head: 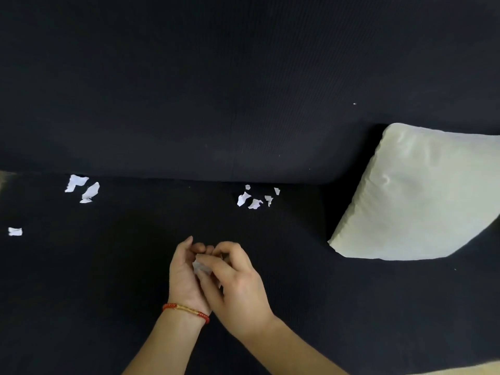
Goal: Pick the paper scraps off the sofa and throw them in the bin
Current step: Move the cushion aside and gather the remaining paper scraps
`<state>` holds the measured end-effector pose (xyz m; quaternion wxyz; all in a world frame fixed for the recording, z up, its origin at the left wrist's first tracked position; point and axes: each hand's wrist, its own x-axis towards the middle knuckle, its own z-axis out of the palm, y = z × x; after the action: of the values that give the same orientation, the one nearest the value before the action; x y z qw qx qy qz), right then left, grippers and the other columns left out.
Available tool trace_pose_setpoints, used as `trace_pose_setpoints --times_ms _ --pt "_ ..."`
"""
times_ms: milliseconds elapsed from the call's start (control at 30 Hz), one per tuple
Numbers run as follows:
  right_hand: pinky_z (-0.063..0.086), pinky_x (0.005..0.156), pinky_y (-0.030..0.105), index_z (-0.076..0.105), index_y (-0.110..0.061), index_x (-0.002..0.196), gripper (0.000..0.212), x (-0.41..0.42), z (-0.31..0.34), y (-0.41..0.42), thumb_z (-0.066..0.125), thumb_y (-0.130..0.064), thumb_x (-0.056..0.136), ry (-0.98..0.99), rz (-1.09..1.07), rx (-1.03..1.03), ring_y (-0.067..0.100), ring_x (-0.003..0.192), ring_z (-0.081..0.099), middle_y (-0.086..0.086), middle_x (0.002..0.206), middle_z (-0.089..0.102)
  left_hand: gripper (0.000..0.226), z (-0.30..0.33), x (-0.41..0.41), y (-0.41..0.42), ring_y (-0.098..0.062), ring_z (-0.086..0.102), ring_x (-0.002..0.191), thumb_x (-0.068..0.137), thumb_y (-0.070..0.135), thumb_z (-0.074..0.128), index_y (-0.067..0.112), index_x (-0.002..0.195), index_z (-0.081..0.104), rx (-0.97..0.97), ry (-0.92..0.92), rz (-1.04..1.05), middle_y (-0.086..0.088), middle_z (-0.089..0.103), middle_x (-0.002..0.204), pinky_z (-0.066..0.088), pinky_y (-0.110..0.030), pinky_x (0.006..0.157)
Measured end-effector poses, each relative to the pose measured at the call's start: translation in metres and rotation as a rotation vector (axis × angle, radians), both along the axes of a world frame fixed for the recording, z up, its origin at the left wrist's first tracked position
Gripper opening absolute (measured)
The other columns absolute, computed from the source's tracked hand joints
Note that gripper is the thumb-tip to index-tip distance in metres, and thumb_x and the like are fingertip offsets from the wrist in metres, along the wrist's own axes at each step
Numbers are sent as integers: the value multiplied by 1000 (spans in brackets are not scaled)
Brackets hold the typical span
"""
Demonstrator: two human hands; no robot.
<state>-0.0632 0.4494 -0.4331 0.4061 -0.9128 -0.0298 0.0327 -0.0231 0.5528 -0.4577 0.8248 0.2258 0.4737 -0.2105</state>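
White paper scraps lie scattered on the black sofa (pixel 121 253). Far left, a lone scrap (pixel 15 231) sits well apart from the hands. Further right, near the seat's back crease, lies a left cluster (pixel 82 188) of three pieces. In the middle foreground the left hand (pixel 185 274), a red-and-gold bracelet (pixel 186 309) on its wrist, is cupped with fingers curled round a crumpled wad (pixel 201 267); the right hand (pixel 238 282) meets it, its fingers pinching the same wad. Beyond them, by the crease, is a right cluster (pixel 255 197) of small bits. Far right, a pale cushion (pixel 416 196) leans against the backrest.
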Motion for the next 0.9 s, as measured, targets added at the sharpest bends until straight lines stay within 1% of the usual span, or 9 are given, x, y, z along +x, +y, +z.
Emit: trace_pose_setpoints --times_ms 67,133,233,333,500,600,700,833,900 --pt "60 85 28 68 -21 135 31 6 4 -9 61 -29 106 47 8 67 10 110 63 -4 129 55 33 1 1 -3 -18 73 70 92 42 68 21 68 73 -64 -7 -14 1 69 73 63 -36 69" --pt "60 86 30 64 -19 138 32 17 4 -25 57 -29 108 82 10 97 11 110 65 -4 130 57 29 0 4 -9 -16 71 73 93 39 68 21 70 70 -71 -12 -7 2 67 76 61 -34 70" --pt "57 94 38 69 -11 129 28 44 -11 -60 59 -22 106 112 -16 -29 21 114 66 3 124 66 34 -1 13 -18 -10 59 57 94 34 64 22 63 60 -25 2 7 4 57 70 52 -25 53" --pt "53 101 42 70 -7 128 26 73 -34 -101 61 -12 104 230 -109 -132 26 116 63 8 123 67 35 1 19 -21 -10 56 54 98 34 59 20 66 59 -66 4 15 4 57 71 49 -23 47" --pt "42 120 35 55 -10 149 42 107 -67 -144 54 -9 107 398 -186 -203 24 142 50 8 151 55 38 2 28 -19 -9 58 52 100 35 57 19 67 62 -92 10 29 3 60 73 49 -22 44" --pt "39 122 35 50 -10 153 45 125 -80 -150 50 -10 109 432 -189 -240 25 145 48 11 156 51 37 0 27 -18 -9 59 50 101 35 57 20 67 62 -95 26 45 3 59 72 49 -22 43" --pt "40 121 33 50 -11 154 45 141 -88 -151 45 -6 110 474 -177 -236 26 143 51 12 154 52 34 -2 23 -17 -9 58 51 100 35 58 21 69 60 -90 44 51 4 60 71 48 -21 43" --pt "39 123 38 47 -16 157 50 149 -94 -153 45 -4 108 569 -109 -243 26 146 46 11 159 48 35 -6 20 -14 -7 58 49 98 35 58 21 66 61 -105 65 65 5 60 70 43 -19 38" --pt "38 124 38 48 -15 156 49 149 -95 -154 47 -8 108 570 -112 -216 26 147 45 10 160 47 33 -7 18 -14 -8 58 49 97 35 59 21 66 61 -110 60 72 5 60 70 44 -20 39"
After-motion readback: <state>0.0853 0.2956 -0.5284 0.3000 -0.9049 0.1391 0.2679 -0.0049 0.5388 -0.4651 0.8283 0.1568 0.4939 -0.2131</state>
